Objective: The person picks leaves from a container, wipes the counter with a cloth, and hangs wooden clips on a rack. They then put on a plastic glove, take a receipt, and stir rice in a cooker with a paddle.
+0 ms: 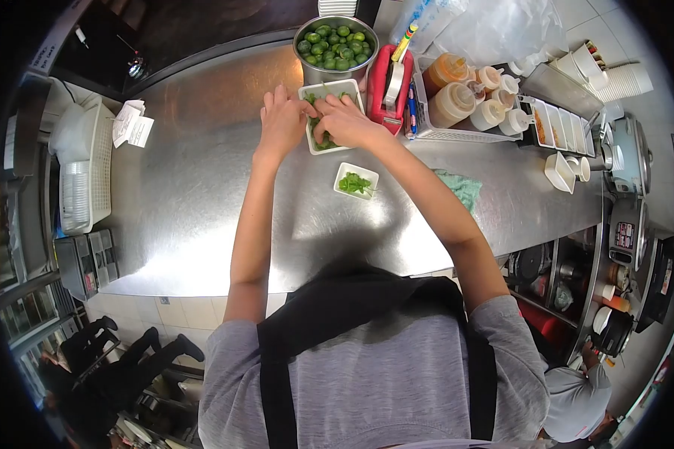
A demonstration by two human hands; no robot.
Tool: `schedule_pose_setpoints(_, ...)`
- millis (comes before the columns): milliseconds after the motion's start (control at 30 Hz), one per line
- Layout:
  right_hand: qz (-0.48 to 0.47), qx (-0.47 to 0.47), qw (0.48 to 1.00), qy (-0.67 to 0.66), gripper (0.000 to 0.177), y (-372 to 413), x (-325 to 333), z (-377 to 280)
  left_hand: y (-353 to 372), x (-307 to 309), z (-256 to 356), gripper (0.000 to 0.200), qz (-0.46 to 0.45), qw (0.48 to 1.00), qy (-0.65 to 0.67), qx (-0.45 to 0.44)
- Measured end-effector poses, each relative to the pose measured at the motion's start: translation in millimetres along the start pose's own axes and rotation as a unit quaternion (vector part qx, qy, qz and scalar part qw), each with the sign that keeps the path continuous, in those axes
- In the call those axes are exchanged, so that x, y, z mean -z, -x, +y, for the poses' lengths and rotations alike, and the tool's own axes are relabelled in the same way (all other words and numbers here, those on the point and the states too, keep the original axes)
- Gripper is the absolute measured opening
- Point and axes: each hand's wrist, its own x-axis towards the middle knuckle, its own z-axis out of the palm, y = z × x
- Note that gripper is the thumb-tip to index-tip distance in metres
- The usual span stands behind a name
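Note:
A white rectangular tray [323, 147] holding green herb leaves [322, 91] lies near the far side of the steel counter. My left hand [283, 118] is at its left edge, fingers stretched away from me and a digit reaching over the rim. Over the tray, my right hand [344, 122] has its fingers bent down into the leaves, closed around some of them; the fingertips are partly hidden. Closer to me, a small white dish [342, 187] contains a little heap of green leaves [355, 182]. Neither hand touches this dish.
Behind the tray stands a metal bowl [299, 37] of green limes. A red tape dispenser [380, 78] and a basket [457, 135] of sauce bottles are right of it. A green cloth [460, 188] lies beside my right forearm. Receipts [135, 126] lie left. Other people stand behind.

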Motion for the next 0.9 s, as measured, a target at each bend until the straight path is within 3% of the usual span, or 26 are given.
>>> schedule_pose_setpoints(167, 0.003, -0.020, 0.999, -0.026, 0.007, -2.3, -3.1, 5.4, -1.1, 6.5, -1.7, 0.019, -0.009, 1.000, 0.024, 0.006)
schedule_pose_setpoints(267, 0.058, -0.064, 0.990, -0.108, 0.004, -6.6, 7.6, 18.2, -0.8, 10.1, -3.8, 0.020, -0.020, 0.999, 0.042, 0.014)
schedule_pose_setpoints(300, 0.107, -0.037, 0.987, -0.118, 0.002, -6.9, 14.5, 24.3, -1.9, 10.6, -4.6, 0.021, -0.027, 0.998, 0.048, 0.017)
schedule_pose_setpoints(433, 0.106, -0.130, 0.889, -0.426, 0.006, -11.9, 26.8, 43.3, -8.3, 5.7, -9.3, 0.021, -0.046, 0.995, 0.089, 0.003)
schedule_pose_setpoints(533, 0.051, -0.213, 0.833, -0.508, 0.012, -7.6, 54.4, 36.4, -12.2, 5.3, -4.3, 0.023, -0.057, 0.989, 0.132, -0.021)
schedule_pose_setpoints(733, 0.081, -0.240, 0.799, -0.545, 0.012, -2.4, 65.9, 34.3, -23.2, -17.4, -15.0, 0.032, -0.078, 0.976, 0.201, 0.024)
schedule_pose_setpoints(900, 0.088, -0.278, 0.757, -0.584, 0.009, 1.6, 66.7, 38.0, -20.4, -28.7, -14.5, 0.032, -0.020, 0.980, 0.197, 0.015)
